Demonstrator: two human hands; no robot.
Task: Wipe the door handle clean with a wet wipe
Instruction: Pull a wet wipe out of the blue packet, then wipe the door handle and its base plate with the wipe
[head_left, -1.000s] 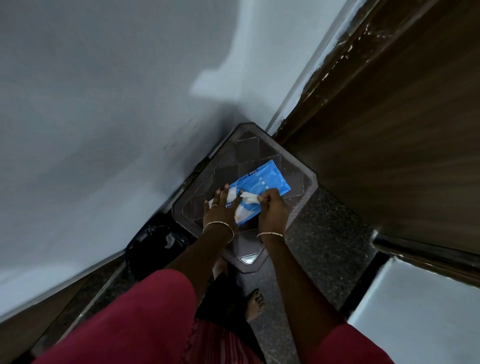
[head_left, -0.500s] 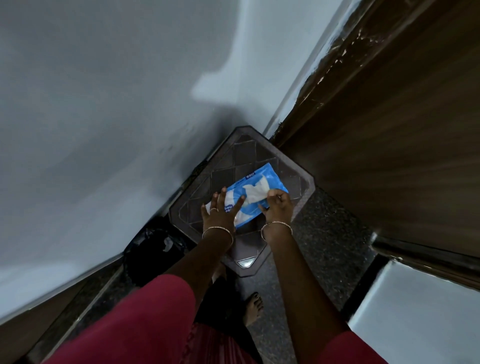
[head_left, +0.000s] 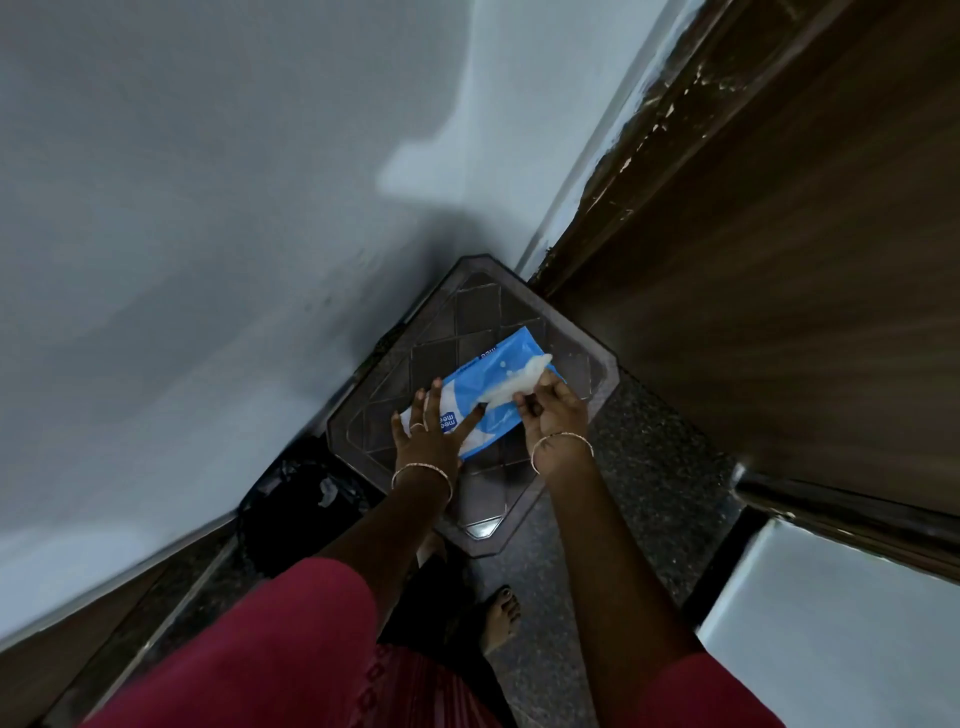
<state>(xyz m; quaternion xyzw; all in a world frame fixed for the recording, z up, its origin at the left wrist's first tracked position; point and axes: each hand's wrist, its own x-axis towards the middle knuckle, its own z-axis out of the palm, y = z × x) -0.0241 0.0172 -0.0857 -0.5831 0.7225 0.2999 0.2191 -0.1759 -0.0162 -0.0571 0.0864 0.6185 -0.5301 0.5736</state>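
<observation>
A blue wet wipe pack (head_left: 488, 379) lies on a dark plastic stool (head_left: 452, 332) in the corner. My left hand (head_left: 428, 436) presses flat on the pack's near end, fingers spread. My right hand (head_left: 553, 410) pinches a white wet wipe (head_left: 514, 384) that stretches out of the pack's opening toward the right. The wooden door (head_left: 779, 234) stands at the right. No door handle shows in the frame.
A black bin with a liner (head_left: 301, 499) sits left of the stool against the pale wall (head_left: 208, 208). The floor (head_left: 649, 483) is dark speckled stone. My bare foot (head_left: 501, 618) stands below the stool. A pale surface (head_left: 841, 623) fills the lower right.
My right hand has drawn the white wipe further out of the pack toward the right. My left hand has flattened on the pack with fingers spread.
</observation>
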